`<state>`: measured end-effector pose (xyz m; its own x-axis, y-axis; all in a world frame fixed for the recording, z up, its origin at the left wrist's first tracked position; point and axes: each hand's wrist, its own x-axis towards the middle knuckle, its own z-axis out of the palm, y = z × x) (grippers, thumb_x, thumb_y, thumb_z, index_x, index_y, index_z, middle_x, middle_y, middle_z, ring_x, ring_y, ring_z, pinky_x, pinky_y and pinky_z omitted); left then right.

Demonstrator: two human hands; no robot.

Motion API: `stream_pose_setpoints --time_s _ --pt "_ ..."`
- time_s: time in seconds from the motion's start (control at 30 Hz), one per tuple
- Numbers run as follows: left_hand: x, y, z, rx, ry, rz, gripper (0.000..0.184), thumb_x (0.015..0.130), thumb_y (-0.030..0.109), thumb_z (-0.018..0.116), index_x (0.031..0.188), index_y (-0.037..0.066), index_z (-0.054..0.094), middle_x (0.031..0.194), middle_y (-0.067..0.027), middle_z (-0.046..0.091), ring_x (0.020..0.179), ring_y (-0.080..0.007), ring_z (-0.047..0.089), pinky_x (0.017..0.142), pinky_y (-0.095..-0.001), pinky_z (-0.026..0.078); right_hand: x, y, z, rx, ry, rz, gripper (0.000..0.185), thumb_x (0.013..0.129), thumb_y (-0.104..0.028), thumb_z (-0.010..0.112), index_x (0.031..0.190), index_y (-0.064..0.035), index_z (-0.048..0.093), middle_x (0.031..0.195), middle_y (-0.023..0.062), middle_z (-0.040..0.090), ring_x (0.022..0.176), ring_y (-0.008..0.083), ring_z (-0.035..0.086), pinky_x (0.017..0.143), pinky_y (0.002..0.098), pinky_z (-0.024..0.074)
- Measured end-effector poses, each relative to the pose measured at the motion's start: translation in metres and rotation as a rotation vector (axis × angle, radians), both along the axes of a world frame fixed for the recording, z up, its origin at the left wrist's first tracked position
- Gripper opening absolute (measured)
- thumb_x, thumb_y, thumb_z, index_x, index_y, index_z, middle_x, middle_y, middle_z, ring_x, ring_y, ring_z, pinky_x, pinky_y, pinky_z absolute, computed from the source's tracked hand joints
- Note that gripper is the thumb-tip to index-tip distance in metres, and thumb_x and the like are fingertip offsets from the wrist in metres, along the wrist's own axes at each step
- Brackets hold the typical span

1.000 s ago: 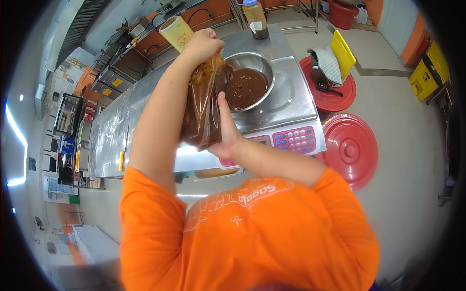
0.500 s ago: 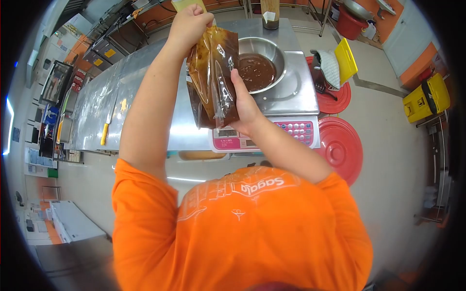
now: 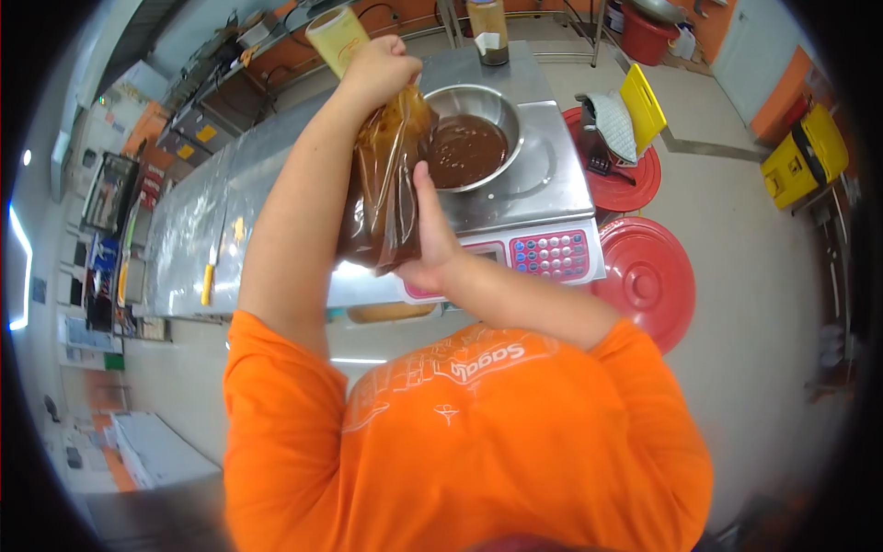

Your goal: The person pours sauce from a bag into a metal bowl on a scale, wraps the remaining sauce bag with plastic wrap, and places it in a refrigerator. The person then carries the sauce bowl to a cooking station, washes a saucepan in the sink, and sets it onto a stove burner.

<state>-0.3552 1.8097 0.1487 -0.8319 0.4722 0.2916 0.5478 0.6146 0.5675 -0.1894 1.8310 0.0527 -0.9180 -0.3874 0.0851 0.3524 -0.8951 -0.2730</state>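
Note:
A clear plastic bag (image 3: 382,198) coated inside with something brown hangs between my hands, left of the metal bowl. My left hand (image 3: 379,72) is closed in a fist around the bag's gathered top. From the right, my right hand (image 3: 430,235) supports the lower part, thumb up along its side and fingers hidden behind or beneath it. The steel bowl (image 3: 517,138) holds a dark brown liquid (image 3: 469,152) and stands on the metal platform of a digital scale (image 3: 552,256) with a pink keypad.
A yellow cylindrical container (image 3: 336,39) stands behind my left hand, and a jar (image 3: 489,37) at the table's far end. A yellow-handled knife (image 3: 208,283) lies on the steel table (image 3: 184,248). Red lidded bins (image 3: 648,281) stand on the floor at the right.
The bag and both hands have shifted slightly left and down in view, and the bag tilts more. The view itself has moved a little. Both hands keep their hold.

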Motion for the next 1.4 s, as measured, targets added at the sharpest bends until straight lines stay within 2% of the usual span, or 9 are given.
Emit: stream_pose_setpoints --time_s 0.4,0.5,0.7,0.73,0.83,0.97,1.2,1.33,1.4 --pt "-0.015 0.023 -0.016 -0.118 -0.083 0.006 0.020 0.061 0.013 0.059 0.058 0.005 0.041 0.055 -0.0068 0.050 0.053 -0.0165 0.048 0.052 -0.0292 0.039 -0.001 0.010 -0.008 -0.102 0.016 0.056 0.075 0.080 -0.070 0.023 0.132 -0.0169 0.031 0.129 0.0067 0.041 0.118 0.0252 0.040 0.095 0.0443 0.0327" --pt "-0.005 0.023 -0.007 -0.104 -0.089 0.009 0.020 0.062 0.011 0.058 0.060 0.006 0.039 0.057 -0.0056 0.051 0.055 -0.0145 0.048 0.052 -0.0277 0.039 -0.004 0.009 -0.009 -0.050 -0.036 -0.010 0.064 0.078 -0.072 0.028 0.103 -0.0178 0.053 0.086 0.0025 0.058 0.074 0.0176 0.051 0.056 0.0325 0.0350" --pt "-0.004 -0.015 -0.004 0.344 -0.100 -0.005 0.018 0.067 0.007 0.054 0.062 0.009 0.037 0.060 -0.0037 0.050 0.056 -0.0115 0.046 0.053 -0.0235 0.037 -0.010 0.026 -0.026 0.157 -0.041 -0.118 0.053 0.085 -0.056 0.039 0.105 -0.0086 0.052 0.087 0.0054 0.060 0.072 0.0180 0.059 0.059 0.0341 0.0500" --pt "-0.003 -0.024 -0.007 0.479 -0.115 -0.001 0.018 0.068 0.005 0.053 0.062 0.009 0.037 0.060 -0.0032 0.049 0.055 -0.0108 0.045 0.053 -0.0229 0.036 -0.009 0.031 -0.029 0.150 -0.052 -0.108 0.053 0.087 -0.053 0.039 0.119 -0.0108 0.046 0.109 0.0050 0.056 0.099 0.0196 0.053 0.081 0.0407 0.0449" --pt "0.021 -0.032 0.008 0.611 -0.077 0.043 0.018 0.070 0.004 0.052 0.063 0.010 0.037 0.062 -0.0018 0.048 0.057 -0.0092 0.043 0.051 -0.0218 0.034 0.001 0.040 -0.037 0.166 -0.028 -0.127 0.042 0.090 -0.038 0.043 0.119 -0.0081 0.046 0.109 0.0055 0.056 0.100 0.0192 0.052 0.089 0.0374 0.0401" --pt "0.037 -0.034 0.019 0.678 -0.037 0.010 0.018 0.073 0.008 0.052 0.062 0.010 0.039 0.063 0.0017 0.045 0.059 -0.0062 0.038 0.054 -0.0197 0.029 0.014 0.051 -0.036 0.352 -0.060 -0.141 0.033 0.089 -0.034 0.045 0.109 -0.0074 0.051 0.100 0.0051 0.057 0.091 0.0167 0.054 0.085 0.0364 0.0393" --pt "0.037 -0.043 0.025 0.745 -0.072 -0.064 0.016 0.073 0.006 0.051 0.063 0.010 0.039 0.063 0.0021 0.043 0.060 -0.0076 0.039 0.057 -0.0201 0.031 0.021 0.056 -0.035 0.453 -0.048 -0.203 0.035 0.089 -0.027 0.047 0.115 -0.0044 0.046 0.111 0.0073 0.053 0.099 0.0181 0.051 0.091 0.0344 0.0384" --pt "0.074 -0.068 0.042 0.540 0.446 -0.129 0.006 0.075 0.003 0.048 0.070 0.004 0.044 0.072 0.0006 0.042 0.066 -0.0102 0.042 0.063 -0.0213 0.035 0.035 0.060 -0.030 0.836 0.088 -0.365 0.042 0.086 -0.022 0.054 0.121 -0.0031 0.043 0.118 0.0074 0.047 0.105 0.0173 0.048 0.089 0.0320 0.0381" --pt "0.104 -0.097 0.050 0.896 0.095 -0.211 0.007 0.075 0.001 0.042 0.078 0.007 0.044 0.069 0.0010 0.039 0.067 -0.0085 0.041 0.064 -0.0212 0.035 0.041 0.070 -0.030 1.049 0.227 -0.470 0.046 0.083 -0.021 0.057 0.123 -0.0039 0.042 0.117 0.0061 0.047 0.106 0.0170 0.047 0.087 0.0300 0.0378"
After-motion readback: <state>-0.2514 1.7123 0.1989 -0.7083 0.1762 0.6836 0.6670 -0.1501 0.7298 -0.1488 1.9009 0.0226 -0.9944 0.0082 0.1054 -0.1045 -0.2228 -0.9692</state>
